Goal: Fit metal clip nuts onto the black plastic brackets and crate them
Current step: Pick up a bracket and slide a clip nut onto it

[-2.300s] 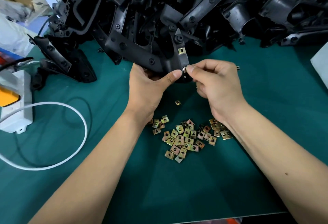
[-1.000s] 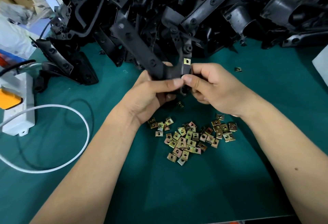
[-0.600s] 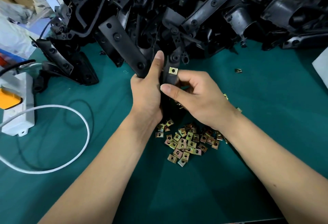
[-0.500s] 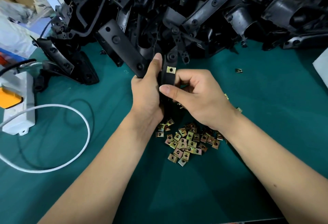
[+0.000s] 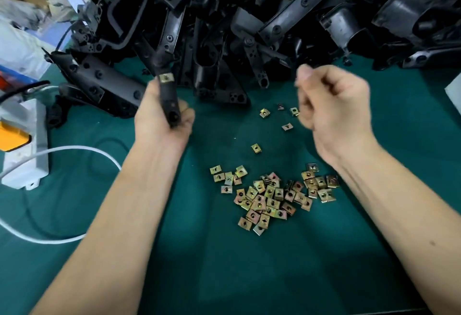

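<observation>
The left hand (image 5: 163, 117) is gripping a black bracket (image 5: 168, 95) upright, left of the clip nut pile (image 5: 272, 196). The right hand (image 5: 333, 105), fingers curling emptily though blurred, is hovering beyond that pile.

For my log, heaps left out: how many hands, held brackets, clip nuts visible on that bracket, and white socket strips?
Hands: 2 (left hand, right hand)
Held bracket: 1
Clip nut on it: 1
White socket strip: 1
Total: 5
</observation>
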Demonstrator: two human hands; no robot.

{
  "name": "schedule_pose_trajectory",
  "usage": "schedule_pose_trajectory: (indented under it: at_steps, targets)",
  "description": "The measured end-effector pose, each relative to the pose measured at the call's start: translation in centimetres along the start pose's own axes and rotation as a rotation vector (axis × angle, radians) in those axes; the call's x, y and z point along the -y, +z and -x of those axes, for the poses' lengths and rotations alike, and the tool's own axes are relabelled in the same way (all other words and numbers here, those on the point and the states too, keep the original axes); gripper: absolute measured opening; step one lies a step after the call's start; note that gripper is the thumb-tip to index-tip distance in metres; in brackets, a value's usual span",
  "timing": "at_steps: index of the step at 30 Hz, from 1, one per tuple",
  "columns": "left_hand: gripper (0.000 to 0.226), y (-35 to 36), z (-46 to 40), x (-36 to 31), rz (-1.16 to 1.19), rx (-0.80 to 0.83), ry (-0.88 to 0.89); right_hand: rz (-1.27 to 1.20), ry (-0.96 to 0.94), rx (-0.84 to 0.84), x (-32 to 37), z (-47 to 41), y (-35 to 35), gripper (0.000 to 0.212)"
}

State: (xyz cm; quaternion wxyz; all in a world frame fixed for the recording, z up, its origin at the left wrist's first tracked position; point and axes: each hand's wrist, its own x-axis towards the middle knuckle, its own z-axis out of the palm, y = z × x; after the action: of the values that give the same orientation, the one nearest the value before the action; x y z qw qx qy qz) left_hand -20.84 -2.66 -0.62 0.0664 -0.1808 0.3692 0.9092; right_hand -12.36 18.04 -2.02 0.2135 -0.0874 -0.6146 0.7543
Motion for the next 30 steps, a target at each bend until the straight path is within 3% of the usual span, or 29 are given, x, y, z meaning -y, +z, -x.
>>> schedule_pose_trajectory:
  at_steps: [4, 7, 30]
  targets:
    - [0.022, 1.5, 1.2, 3.4, -0.225, -0.002, 0.063, 0.060, 0.046, 0.291, -1.5, 1.4, 2.8, 0.014]
    - [0.017, 2.1, 1.8, 4.6, -0.258, -0.020, 0.102, 0.015, 0.068, 0.385, -1.7, 1.7, 3.3, 0.010]
    - [0.027, 1.9, 2.2, 5.2, -0.348, -0.027, 0.095, -0.036, 0.204, 0.406, -1.6, 2.1, 2.9, 0.009]
